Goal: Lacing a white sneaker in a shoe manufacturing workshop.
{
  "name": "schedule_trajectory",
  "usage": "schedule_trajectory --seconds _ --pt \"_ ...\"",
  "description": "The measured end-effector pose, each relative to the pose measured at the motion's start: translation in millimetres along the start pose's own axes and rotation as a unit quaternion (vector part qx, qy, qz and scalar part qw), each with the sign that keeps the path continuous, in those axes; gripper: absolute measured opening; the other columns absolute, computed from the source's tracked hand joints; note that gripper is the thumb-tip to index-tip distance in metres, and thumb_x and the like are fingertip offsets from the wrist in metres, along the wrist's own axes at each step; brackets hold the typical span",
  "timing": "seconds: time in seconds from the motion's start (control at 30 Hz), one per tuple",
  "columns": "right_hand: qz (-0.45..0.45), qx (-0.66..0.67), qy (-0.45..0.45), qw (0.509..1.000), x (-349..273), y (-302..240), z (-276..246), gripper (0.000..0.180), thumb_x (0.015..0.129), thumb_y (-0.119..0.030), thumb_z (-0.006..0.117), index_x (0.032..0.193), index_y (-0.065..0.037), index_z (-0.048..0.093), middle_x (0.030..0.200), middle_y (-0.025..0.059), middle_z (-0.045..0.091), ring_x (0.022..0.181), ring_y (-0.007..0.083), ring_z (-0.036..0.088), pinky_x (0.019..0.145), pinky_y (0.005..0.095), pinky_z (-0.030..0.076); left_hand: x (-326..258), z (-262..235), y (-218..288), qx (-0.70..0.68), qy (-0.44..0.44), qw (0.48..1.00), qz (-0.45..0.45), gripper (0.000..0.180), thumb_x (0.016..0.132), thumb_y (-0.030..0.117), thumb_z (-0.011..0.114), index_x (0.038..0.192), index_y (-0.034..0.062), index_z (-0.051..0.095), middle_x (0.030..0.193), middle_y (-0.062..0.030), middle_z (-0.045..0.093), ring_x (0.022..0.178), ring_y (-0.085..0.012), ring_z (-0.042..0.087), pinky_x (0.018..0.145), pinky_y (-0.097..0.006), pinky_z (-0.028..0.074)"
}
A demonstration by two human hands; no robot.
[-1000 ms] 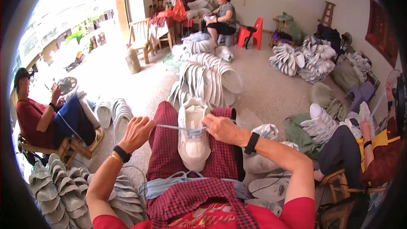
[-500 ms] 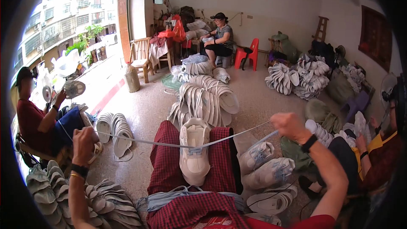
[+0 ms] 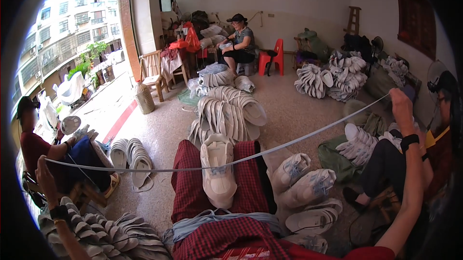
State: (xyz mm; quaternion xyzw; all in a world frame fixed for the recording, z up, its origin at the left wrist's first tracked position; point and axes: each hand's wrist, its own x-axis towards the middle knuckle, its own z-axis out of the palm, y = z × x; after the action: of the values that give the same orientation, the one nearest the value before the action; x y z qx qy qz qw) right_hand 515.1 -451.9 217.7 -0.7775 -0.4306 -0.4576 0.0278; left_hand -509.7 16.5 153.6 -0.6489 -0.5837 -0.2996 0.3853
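A white sneaker [image 3: 218, 183] rests on my lap, on red-and-black checked cloth, with its toe toward me. A pale grey-blue shoelace [image 3: 260, 154] is stretched wide across it and passes over the lacing area. At the far left my left hand [image 3: 45, 177] pinches one end of the lace, held low. The other end is gripped by my right hand [image 3: 401, 105], raised high at the right. More loose laces [image 3: 193, 228] lie in a bundle across my waist.
White sneakers [image 3: 308, 187] stand to the right of my lap. Rows of stacked shoe parts lie ahead [image 3: 222, 115] and at lower left [image 3: 111, 231]. Co-workers sit at left [image 3: 36, 149], right [image 3: 441, 139] and back [image 3: 242, 43]. A red chair [image 3: 271, 60] stands near the back wall.
My hands have spread apart, the left moving outward and down, the right outward and up. The lace between them is drawn out much longer. The sneaker has stayed on my lap.
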Motion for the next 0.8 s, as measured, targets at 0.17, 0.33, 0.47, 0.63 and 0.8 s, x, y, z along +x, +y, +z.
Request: schedule_trajectory --seconds 0.17,0.33,0.47,0.63,0.8 --pt "0.013 -0.038 0.204 0.978 -14 -5 -7 0.014 0.089 -0.012 0.059 0.099 -0.002 0.063 0.086 0.0166 0.057 0.084 0.0350 0.061 0.075 0.0400 0.052 6 -32 -13 0.047 0.049 0.993 -0.095 0.033 0.103 0.010 0.042 0.131 0.0045 0.058 0.120 -0.0135 0.068 0.112 -0.0292 0.064 0.096 -0.039 0.045" --pt "0.229 0.270 0.338 0.872 -25 -80 43 0.022 0.101 -0.011 0.052 0.116 -0.003 0.066 0.109 0.0100 0.067 0.089 0.0209 0.067 0.075 0.0319 0.053 16 -71 50 0.003 0.234 0.961 -0.148 0.034 0.104 0.013 0.043 0.133 0.0048 0.058 0.122 -0.0122 0.068 0.113 -0.0279 0.064 0.098 -0.039 0.045" --pt "0.195 0.500 0.155 0.830 -34 -225 99 0.021 0.093 -0.005 0.059 0.112 -0.001 0.067 0.102 0.0061 0.070 0.091 0.0132 0.065 0.082 0.0301 0.053 15 -64 172 -0.239 0.291 0.922 -0.093 0.037 0.103 0.019 0.045 0.132 -0.0020 0.057 0.125 -0.0144 0.065 0.113 -0.0279 0.063 0.096 -0.039 0.048" --pt "0.177 0.742 -0.091 0.640 -49 -399 95 0.012 0.089 -0.005 0.066 0.099 -0.001 0.073 0.092 0.0056 0.071 0.082 0.0114 0.065 0.075 0.0260 0.052 -28 -13 374 -0.642 0.054 0.752 -0.141 0.021 0.098 0.007 0.057 0.112 0.0011 0.071 0.085 -0.0009 0.065 0.072 -0.0084 0.056 0.067 -0.024 0.046" --pt "0.093 0.812 -0.088 0.570 -36 -466 78 0.013 0.086 -0.007 0.071 0.097 0.000 0.073 0.089 0.0065 0.072 0.080 0.0110 0.065 0.074 0.0256 0.052 -86 3 499 -0.817 -0.273 0.492 -0.127 0.024 0.095 0.001 0.056 0.116 -0.0042 0.067 0.094 -0.0071 0.070 0.082 -0.0127 0.066 0.074 -0.025 0.055"
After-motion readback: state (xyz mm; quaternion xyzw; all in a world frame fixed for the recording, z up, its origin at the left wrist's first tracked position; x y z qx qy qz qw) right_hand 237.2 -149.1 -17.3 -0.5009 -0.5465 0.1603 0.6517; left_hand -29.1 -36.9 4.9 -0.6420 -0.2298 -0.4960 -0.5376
